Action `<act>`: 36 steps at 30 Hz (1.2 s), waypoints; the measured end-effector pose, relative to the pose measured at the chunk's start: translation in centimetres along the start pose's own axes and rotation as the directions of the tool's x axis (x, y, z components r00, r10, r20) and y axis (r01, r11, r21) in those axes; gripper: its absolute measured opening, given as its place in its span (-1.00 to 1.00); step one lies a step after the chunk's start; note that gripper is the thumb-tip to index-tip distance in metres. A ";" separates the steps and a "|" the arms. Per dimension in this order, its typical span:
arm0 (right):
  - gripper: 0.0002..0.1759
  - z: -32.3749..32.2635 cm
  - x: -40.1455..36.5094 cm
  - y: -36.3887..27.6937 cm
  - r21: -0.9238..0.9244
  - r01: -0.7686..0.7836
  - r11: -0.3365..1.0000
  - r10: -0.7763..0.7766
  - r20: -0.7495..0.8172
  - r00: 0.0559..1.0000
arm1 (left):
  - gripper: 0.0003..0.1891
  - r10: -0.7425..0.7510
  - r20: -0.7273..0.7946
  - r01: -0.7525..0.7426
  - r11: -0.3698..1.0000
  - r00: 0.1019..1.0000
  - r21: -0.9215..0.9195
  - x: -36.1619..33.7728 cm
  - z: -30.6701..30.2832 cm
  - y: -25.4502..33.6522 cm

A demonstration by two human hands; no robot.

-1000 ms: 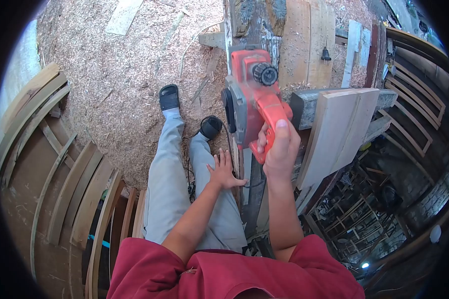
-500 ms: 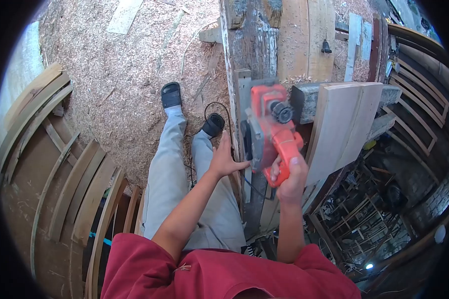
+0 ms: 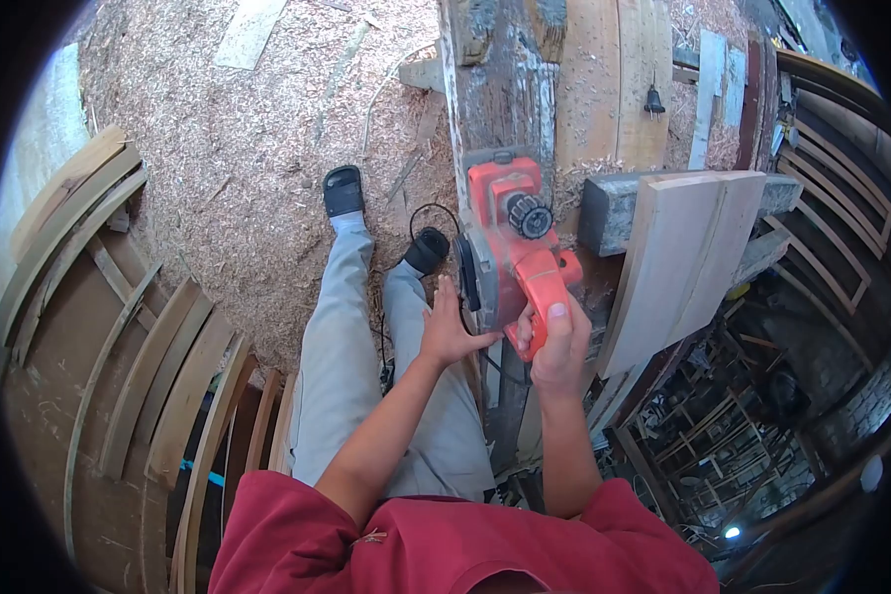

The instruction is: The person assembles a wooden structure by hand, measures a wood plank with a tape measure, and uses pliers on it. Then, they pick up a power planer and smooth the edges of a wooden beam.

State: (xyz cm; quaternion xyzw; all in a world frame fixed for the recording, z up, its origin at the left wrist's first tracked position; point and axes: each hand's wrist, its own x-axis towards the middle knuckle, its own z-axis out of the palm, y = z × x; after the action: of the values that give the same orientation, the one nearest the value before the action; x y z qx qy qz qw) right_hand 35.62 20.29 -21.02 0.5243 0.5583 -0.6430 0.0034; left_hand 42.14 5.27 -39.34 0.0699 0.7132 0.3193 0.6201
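Note:
A red electric planer [image 3: 510, 238] with a black knob sits over the worn wooden bench [image 3: 510, 104]. My right hand [image 3: 561, 342] is wrapped round its rear handle. Beside the bench's left edge, my left hand [image 3: 453, 327] has its fingers spread, with the thumb reaching to the planer's rear end; whether it touches cannot be made out. A dark cable [image 3: 436, 208] loops near the left edge of the bench. To the right of the planer, a pale wooden panel [image 3: 678, 262] rests on a grey beam [image 3: 614, 213].
Curved wooden pieces [image 3: 183, 396] stand at the lower left. Shavings cover the floor [image 3: 238, 158] around my feet. A black plug [image 3: 653, 100] lies on a plank [image 3: 643, 40] at the top. Wooden frames [image 3: 832, 198] and clutter fill the right side.
The planer and my right hand have moved left, onto the bench's left part. The planer's blur has lessened. My left hand is still spread, nearly in the same place.

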 end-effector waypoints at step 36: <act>-0.57 0.7 -0.3 0.7 -0.008 0.024 1.000 -0.024 0.003 1.000 | 0.66 -0.010 0.103 -0.002 0.993 0.995 0.119 0.4 1.3 -1.1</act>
State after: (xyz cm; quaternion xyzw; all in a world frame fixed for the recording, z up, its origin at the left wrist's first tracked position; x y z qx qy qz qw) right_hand 35.70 19.35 -21.41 0.5164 0.5672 -0.6415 -0.0013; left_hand 43.56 5.09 -40.33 0.1218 0.6981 0.2709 0.6515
